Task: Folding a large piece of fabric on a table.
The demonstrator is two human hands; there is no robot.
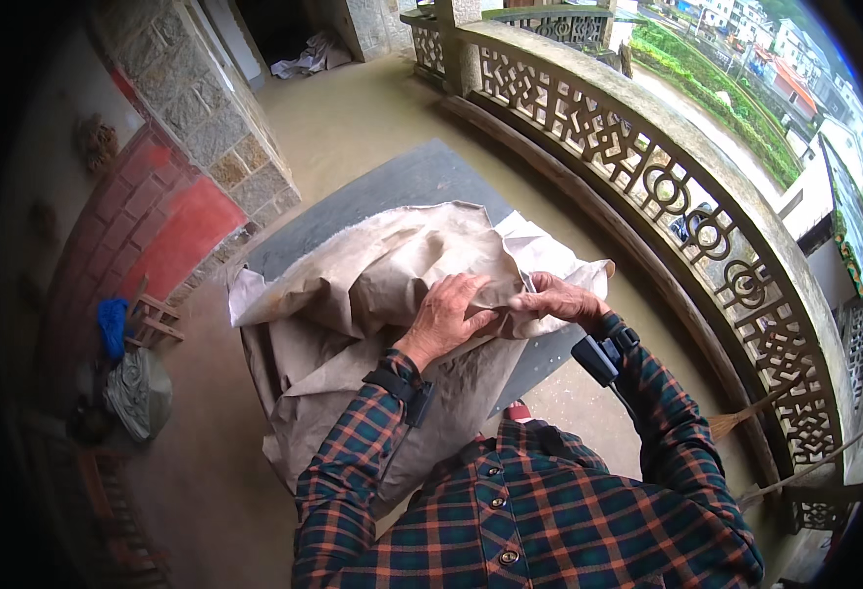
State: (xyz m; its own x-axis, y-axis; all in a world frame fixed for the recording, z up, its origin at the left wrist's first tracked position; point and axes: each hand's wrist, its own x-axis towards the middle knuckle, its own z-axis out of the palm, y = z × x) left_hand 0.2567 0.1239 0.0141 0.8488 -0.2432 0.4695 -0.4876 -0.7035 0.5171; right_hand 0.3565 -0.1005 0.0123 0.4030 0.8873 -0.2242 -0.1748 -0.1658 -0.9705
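Note:
A large, crumpled beige sheet point(402, 258), apparently fabric, covers much of the grey tabletop point(431, 169) and hangs over the near side. My left hand point(450, 316) gathers a fold of it near the middle, thumb stretched towards the right. Close beside it, my right hand point(560, 298) pinches the sheet's edge between thumb and fingers. A paler white part of the material point(538, 243) lies behind the right hand. Folds hide some fingertips of both hands. Dark devices are strapped at both wrists.
A stone balustrade point(600, 125) curves along the right, with a long wooden log point(586, 199) at its foot. A broom point(740, 420) leans there. Left are a small wooden stool point(155, 320), a blue bundle point(112, 327) and a grey-green bag point(137, 394). More crumpled material point(317, 55) lies by the doorway.

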